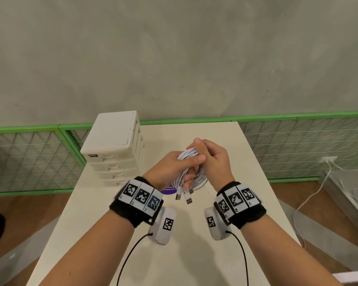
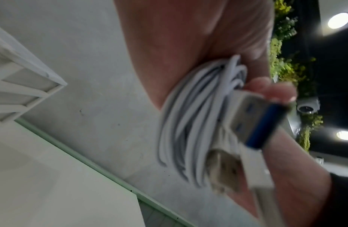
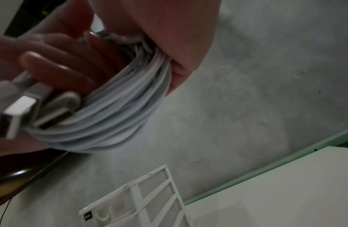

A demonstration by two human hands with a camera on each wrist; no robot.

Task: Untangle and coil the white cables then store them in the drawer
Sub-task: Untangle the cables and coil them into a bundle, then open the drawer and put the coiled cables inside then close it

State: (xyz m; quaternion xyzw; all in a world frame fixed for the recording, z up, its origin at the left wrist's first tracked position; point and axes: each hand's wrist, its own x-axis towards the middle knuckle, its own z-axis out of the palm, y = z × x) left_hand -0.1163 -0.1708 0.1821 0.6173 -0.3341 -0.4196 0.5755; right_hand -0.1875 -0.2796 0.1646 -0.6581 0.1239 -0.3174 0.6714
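A coil of white cables [image 1: 196, 178] is held in the air over the middle of the white table [image 1: 174, 254]. My left hand [image 1: 170, 165] grips the coil from the left, its thumb lying across the top strands. From the right, my right hand [image 1: 215, 158] wraps its fingers over the top of the coil. Several USB plugs [image 1: 184, 198] hang from the coil's lower end. The left wrist view shows the coil [image 2: 188, 122] and a plug with a blue insert [image 2: 266, 122]. In the right wrist view the coil [image 3: 120, 110] and plugs [image 3: 17, 113] show too. The white drawer unit [image 1: 114, 149] stands at the table's back left, drawers shut.
A purple sticker [image 1: 170, 191] lies on the table under the coil. Green-framed mesh panels [image 1: 29, 157] run behind the table on both sides. To the right, another white cable [image 1: 310, 199] trails over the floor from a wall socket [image 1: 327, 159].
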